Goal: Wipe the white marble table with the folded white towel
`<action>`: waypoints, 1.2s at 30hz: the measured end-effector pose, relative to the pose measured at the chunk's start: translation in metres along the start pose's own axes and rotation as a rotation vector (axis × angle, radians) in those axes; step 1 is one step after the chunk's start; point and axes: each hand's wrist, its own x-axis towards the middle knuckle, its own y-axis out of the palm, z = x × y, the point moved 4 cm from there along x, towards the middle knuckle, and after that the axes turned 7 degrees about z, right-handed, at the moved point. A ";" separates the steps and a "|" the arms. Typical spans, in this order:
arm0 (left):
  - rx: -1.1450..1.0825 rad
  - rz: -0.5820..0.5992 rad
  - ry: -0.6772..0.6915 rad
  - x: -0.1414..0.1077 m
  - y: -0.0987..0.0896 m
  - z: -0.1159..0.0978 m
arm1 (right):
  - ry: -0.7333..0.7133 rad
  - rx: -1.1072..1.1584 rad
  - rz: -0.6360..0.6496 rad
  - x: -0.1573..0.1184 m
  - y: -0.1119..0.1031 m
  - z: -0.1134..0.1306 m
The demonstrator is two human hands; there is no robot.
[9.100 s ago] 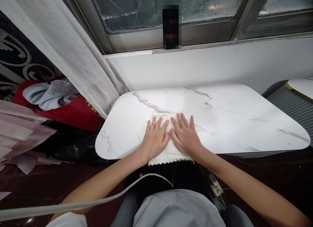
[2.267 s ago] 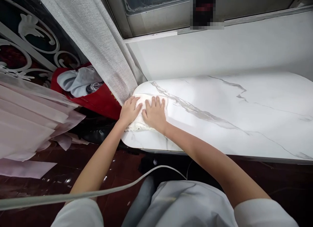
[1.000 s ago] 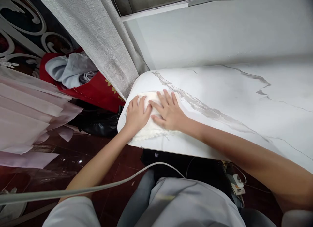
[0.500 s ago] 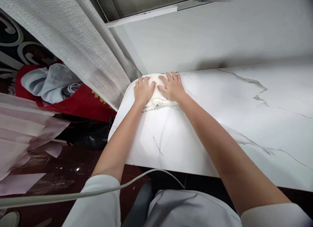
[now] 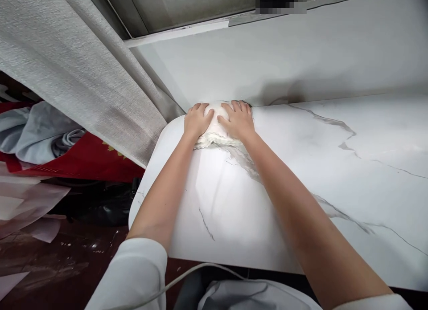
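A bunched white cloth (image 5: 217, 134) with a ruffled front edge lies on the white marble-patterned tabletop (image 5: 234, 221), close to its back edge by the wall. My left hand (image 5: 198, 119) rests flat on the cloth's left part, fingers spread and pointing away from me. On the right part, my right hand (image 5: 238, 118) presses down with its fingers apart. Both thumbs point inward, with a strip of cloth showing between them. Some of the cloth is hidden beneath my palms.
A grey curtain (image 5: 110, 78) hangs at the tabletop's left back corner. Behind the table stands a pale wall panel (image 5: 207, 60). To the left are a red bag (image 5: 100, 163) with grey fabric in it and sheer pink material (image 5: 36, 198). A pale cable (image 5: 190, 271) crosses near my lap.
Both hands and the cloth have slid a little to the right along the tabletop's back edge. The camera view has shifted, with the curtain and red bag further left.
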 end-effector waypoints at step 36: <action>0.238 -0.054 0.061 -0.188 0.001 -0.046 | -0.072 -0.275 -0.022 -0.183 -0.009 0.020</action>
